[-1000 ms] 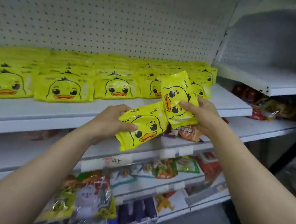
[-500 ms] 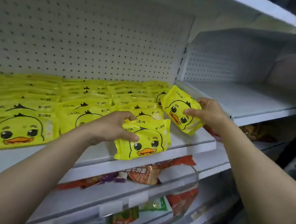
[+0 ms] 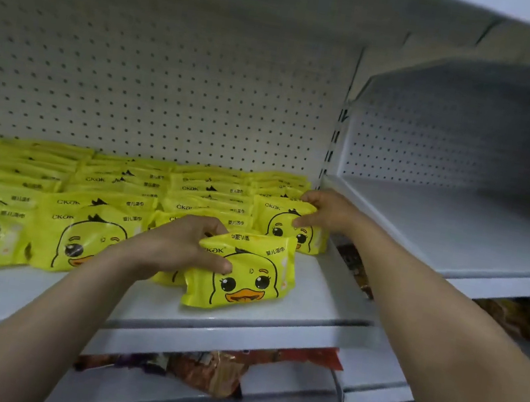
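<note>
Looking down along both forearms from the head camera, the left hand point(image 3: 180, 250) has its grip curled round the left end of a soft yellow plastic packet printed with a cartoon duck face point(image 3: 245, 277). The thumb is on the front and the fingers hook over the top edge. That packet sits on the white metal shelf point(image 3: 328, 299) near the front lip, duck facing out. Its long axis runs left to right, and the packet reaches out to the right of the gripping hand.

Further in and to the right, the right hand point(image 3: 324, 211) pinches the top right corner of a second yellow duck packet point(image 3: 282, 224). This one stands at the shelf's right end, near the upright. Rows of matching yellow packets point(image 3: 102, 197) fill the shelf back to the white pegboard wall point(image 3: 154, 81).

My read is that the left hand is the nearer one to the front packet. The spot it looks bound for is just behind it, so a short push back would line it up. Crinkly orange snack bags point(image 3: 214, 372) lie on a lower shelf.
</note>
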Demonstrator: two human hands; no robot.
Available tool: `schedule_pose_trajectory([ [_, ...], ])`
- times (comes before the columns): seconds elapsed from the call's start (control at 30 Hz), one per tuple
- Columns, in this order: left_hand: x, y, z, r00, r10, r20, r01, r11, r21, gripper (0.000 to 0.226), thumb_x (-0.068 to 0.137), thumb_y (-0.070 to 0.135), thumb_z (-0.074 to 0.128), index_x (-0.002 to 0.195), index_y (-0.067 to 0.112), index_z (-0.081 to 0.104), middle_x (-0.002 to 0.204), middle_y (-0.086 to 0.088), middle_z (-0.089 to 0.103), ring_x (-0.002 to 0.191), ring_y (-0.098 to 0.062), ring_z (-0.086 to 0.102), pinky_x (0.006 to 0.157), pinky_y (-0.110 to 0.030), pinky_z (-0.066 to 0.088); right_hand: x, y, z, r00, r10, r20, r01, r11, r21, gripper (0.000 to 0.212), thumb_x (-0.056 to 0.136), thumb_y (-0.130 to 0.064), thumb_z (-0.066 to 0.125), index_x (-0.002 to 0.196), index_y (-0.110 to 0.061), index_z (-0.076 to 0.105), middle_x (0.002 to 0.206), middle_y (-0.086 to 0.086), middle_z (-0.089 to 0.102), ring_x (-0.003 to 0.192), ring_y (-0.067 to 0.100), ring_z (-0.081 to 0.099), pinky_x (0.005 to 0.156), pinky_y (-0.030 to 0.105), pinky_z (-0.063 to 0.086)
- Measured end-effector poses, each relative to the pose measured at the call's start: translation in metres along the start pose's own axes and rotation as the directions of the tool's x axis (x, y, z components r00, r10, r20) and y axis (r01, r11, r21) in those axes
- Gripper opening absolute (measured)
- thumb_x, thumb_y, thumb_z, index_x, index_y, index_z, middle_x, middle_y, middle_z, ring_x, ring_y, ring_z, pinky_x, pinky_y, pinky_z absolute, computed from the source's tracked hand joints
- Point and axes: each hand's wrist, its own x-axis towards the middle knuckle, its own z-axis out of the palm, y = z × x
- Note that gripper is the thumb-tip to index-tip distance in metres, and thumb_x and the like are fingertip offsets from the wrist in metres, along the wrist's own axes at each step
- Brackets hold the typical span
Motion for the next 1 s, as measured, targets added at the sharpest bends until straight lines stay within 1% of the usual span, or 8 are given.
schedule_pose_trajectory([
  [0.2, -0.003, 0.016, 0.018, 0.999, 0.011, -0.044, -0.013, 0.999, -0.036, 0.032, 0.064, 0.031, 0.088, 0.088, 0.026, 0.068, 0.097, 0.003, 0.072, 0.096, -0.015, 0.065, 0.087, -0.031, 0.047, 0.021, 0.0, -0.002, 0.996, -0.085, -0.007, 0.083, 0.987, -0.138, 0.065, 0.069, -0.034, 0.088, 0.127, -0.02, 0.064, 0.126, -0.003, 0.064, 0.117, 0.017, 0.058, 0.09, 0.023, 0.043],
  [0.4, -0.003, 0.032, 0.027, 0.99, -0.02, -0.136, 0.008, 0.996, -0.085, 0.024, 0.074, 0.017, 0.082, 0.094, 0.017, 0.068, 0.093, 0.007, 0.074, 0.085, -0.002, 0.065, 0.075, -0.017, 0.049, 0.024, 0.0, 0.007, 0.977, -0.156, -0.142, 0.112, 0.953, -0.28, 0.065, 0.068, -0.036, 0.086, 0.128, -0.033, 0.061, 0.131, -0.002, 0.062, 0.119, 0.018, 0.059, 0.098, 0.034, 0.049],
  [0.53, 0.003, 0.042, 0.03, 0.982, -0.026, -0.185, 0.009, 0.995, -0.095, 0.02, 0.074, 0.017, 0.082, 0.09, 0.019, 0.07, 0.093, 0.013, 0.072, 0.085, 0.002, 0.062, 0.075, -0.018, 0.044, 0.01, -0.019, 0.007, 0.911, -0.291, -0.293, 0.275, 0.957, -0.097, 0.048, 0.079, -0.044, 0.076, 0.123, -0.03, 0.063, 0.123, -0.004, 0.066, 0.115, 0.013, 0.06, 0.097, 0.035, 0.049],
  [0.63, 0.01, 0.049, 0.029, 0.979, -0.024, -0.202, 0.004, 0.995, -0.097, 0.025, 0.073, 0.017, 0.083, 0.093, 0.026, 0.069, 0.09, 0.027, 0.067, 0.083, 0.021, 0.056, 0.073, -0.01, 0.042, -0.03, -0.056, -0.008, 0.906, -0.416, -0.078, 0.42, 0.861, 0.287, 0.028, 0.087, -0.033, 0.073, 0.113, -0.026, 0.069, 0.109, -0.009, 0.072, 0.103, 0.003, 0.066, 0.093, 0.027, 0.052],
  [0.7, 0.016, 0.051, 0.028, 0.974, -0.028, -0.223, 0.01, 0.997, -0.081, 0.038, 0.068, 0.024, 0.086, 0.103, 0.022, 0.071, 0.099, 0.017, 0.072, 0.1, 0.005, 0.063, 0.092, -0.019, 0.046, -0.053, -0.068, -0.018, 0.861, -0.459, 0.217, 0.393, 0.874, 0.287, 0.039, 0.082, -0.028, 0.078, 0.119, -0.027, 0.065, 0.111, -0.005, 0.072, 0.102, 0.005, 0.068, 0.091, 0.02, 0.052],
  [0.77, 0.016, 0.055, 0.028, 0.97, -0.041, -0.238, 0.019, 0.995, -0.095, 0.044, 0.066, 0.025, 0.088, 0.106, 0.019, 0.071, 0.102, 0.001, 0.075, 0.104, -0.018, 0.067, 0.102, -0.039, 0.047, -0.062, -0.064, -0.023, 0.846, -0.401, 0.351, 0.38, 0.916, 0.131, 0.055, 0.076, -0.032, 0.083, 0.125, -0.031, 0.059, 0.115, -0.006, 0.071, 0.102, 0.003, 0.067, 0.088, 0.016, 0.051],
  [0.9, 0.017, 0.062, 0.027, 0.968, -0.068, -0.24, 0.031, 0.987, -0.155, 0.063, 0.052, 0.028, 0.094, 0.109, 0.019, 0.07, 0.101, -0.003, 0.075, 0.096, -0.025, 0.07, 0.097, -0.049, 0.049, -0.066, -0.043, -0.029, 0.87, -0.403, 0.285, 0.35, 0.91, 0.222, 0.027, 0.082, -0.023, 0.079, 0.107, -0.02, 0.07, 0.099, -0.005, 0.075, 0.089, 0.011, 0.07, 0.086, 0.029, 0.051],
  [1.0, 0.021, 0.063, 0.03, 0.959, -0.1, -0.266, 0.045, 0.978, -0.204, 0.058, 0.065, 0.023, 0.086, 0.119, 0.021, 0.063, 0.092, 0.0, 0.075, 0.073, -0.011, 0.071, 0.073, -0.03, 0.053, -0.069, -0.034, -0.032, 0.886, -0.429, 0.176, 0.385, 0.892, 0.237, 0.016, 0.091, -0.028, 0.069, 0.094, -0.014, 0.076, 0.083, -0.003, 0.068, 0.076, 0.008, 0.055, 0.076, 0.031, 0.044],
])
